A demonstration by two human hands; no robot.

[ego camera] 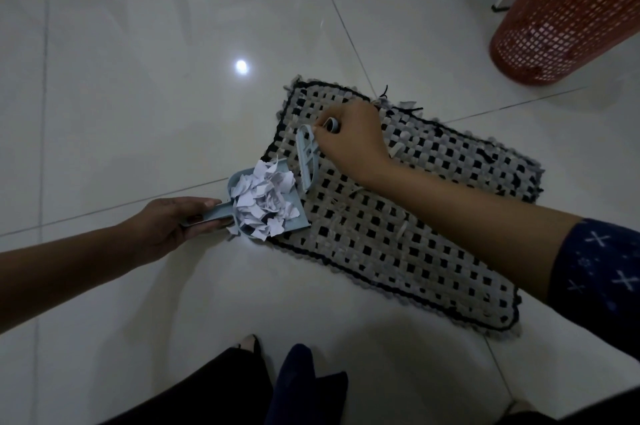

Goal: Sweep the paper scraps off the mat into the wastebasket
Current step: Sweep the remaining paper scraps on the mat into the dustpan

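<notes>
A black-and-grey woven mat [415, 230] lies on the tiled floor. At its left edge sits a pale blue dustpan [239, 202], heaped with white paper scraps [266, 199]. My left hand [169, 223] grips the dustpan's handle. My right hand [349, 140] holds a small pale blue brush [308, 161] by its handle, bristles resting on the mat right beside the dustpan's mouth. A few scraps hang over the pan's lip. The red mesh wastebasket [571, 15] stands at the far right, apart from the mat.
Glossy white floor tiles [138, 78] surround the mat. A white furniture leg with a black foot [502, 5] stands just left of the wastebasket. My dark-clothed legs [277, 386] are at the bottom edge.
</notes>
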